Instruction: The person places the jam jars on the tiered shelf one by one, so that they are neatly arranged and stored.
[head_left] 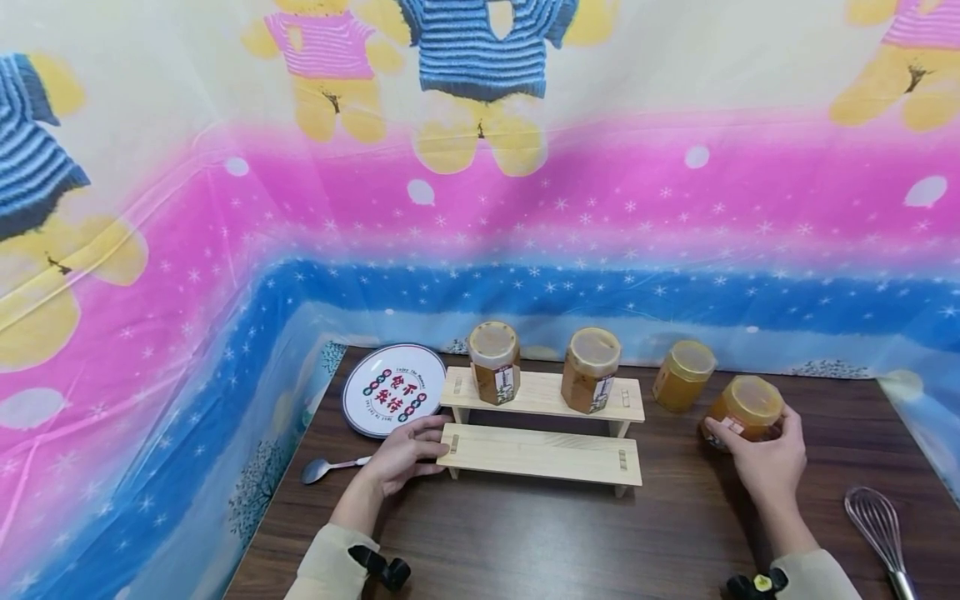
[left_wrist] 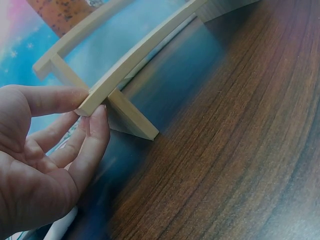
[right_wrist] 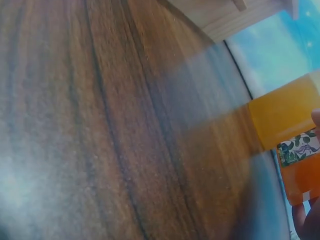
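Note:
A two-tier wooden shelf (head_left: 540, 454) stands on the table. My left hand (head_left: 405, 457) pinches the left end of its lower board, thumb and fingers on opposite faces in the left wrist view. Two jars with brown contents, a left jar (head_left: 495, 371) and a right jar (head_left: 591, 375), stand on the upper board. My right hand (head_left: 772, 467) grips a labelled amber honey jar (head_left: 742, 408) to the right of the shelf. Its floral label (right_wrist: 300, 148) shows in the right wrist view; I cannot tell whether its base touches the table. Behind it stands a yellow jar (head_left: 682, 379).
A white plate (head_left: 393, 390) with a blue rim and red lettering lies left of the shelf. A spoon (head_left: 318, 469) lies in front of the plate. At the right is a wire whisk (head_left: 877, 521). A patterned cloth (head_left: 600, 200) hangs behind the dark wooden table (head_left: 525, 542).

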